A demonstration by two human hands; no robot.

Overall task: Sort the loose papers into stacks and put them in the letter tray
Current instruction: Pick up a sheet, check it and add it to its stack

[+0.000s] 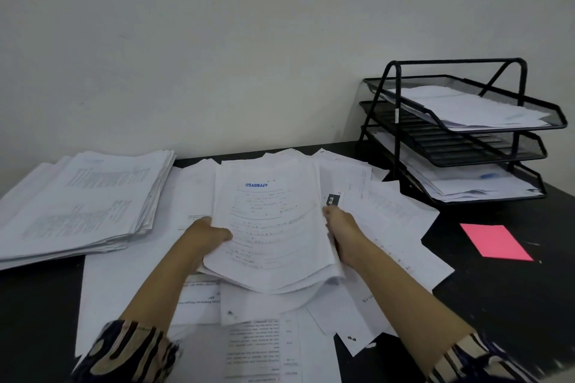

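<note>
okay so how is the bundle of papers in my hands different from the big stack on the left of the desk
The bundle is held between your left hand and right hand; the stack lies on the desk. The bundle's top sheet bears a blue APPROVED stamp; the stack's shows none. The bundle looks thinner. Both are white printed sheets.
</note>
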